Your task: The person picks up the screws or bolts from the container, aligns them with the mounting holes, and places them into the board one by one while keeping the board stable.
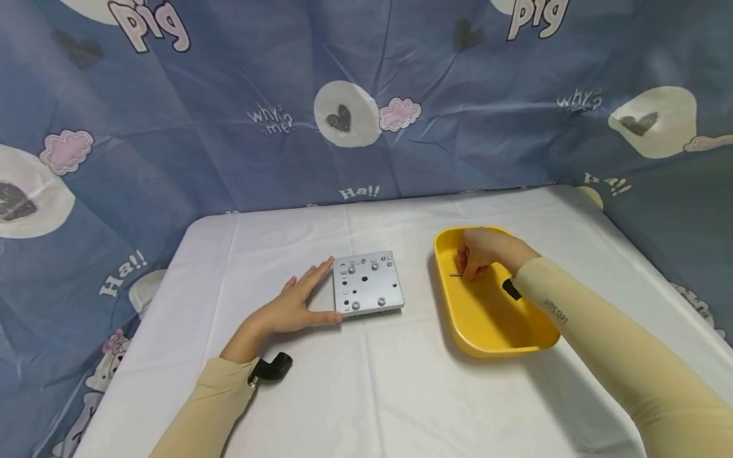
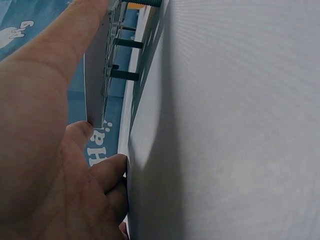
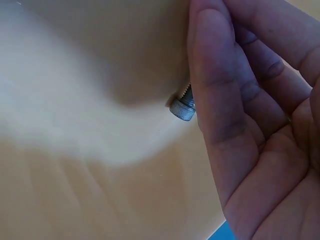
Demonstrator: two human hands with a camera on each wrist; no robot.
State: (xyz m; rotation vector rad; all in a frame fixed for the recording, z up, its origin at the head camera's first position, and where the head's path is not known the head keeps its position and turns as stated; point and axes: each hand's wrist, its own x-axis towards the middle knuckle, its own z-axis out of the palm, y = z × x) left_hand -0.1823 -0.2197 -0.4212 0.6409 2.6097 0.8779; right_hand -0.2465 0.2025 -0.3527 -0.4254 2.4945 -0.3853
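Note:
A square silver metal plate (image 1: pixel 369 283) with holes and several socket-head screws in its top sits raised on the white table. My left hand (image 1: pixel 294 308) is spread at its left side, with index finger and thumb touching the two left corners. In the left wrist view, threaded screw ends (image 2: pixel 125 75) stick out beneath the plate (image 2: pixel 95 75). Inside the yellow tray (image 1: pixel 501 350), my right hand (image 1: pixel 483 251) has its fingers curled and pinches a socket-head screw (image 3: pixel 182 108). The screw's knurled head shows beside the fingers, while most of its shank is hidden.
The tray stands to the right of the plate, with a stretch of white tablecloth (image 1: pixel 420 305) between them. Behind the table hangs a blue printed cloth (image 1: pixel 286 159). A black wrist camera (image 1: pixel 275 367) sits low by the left wrist.

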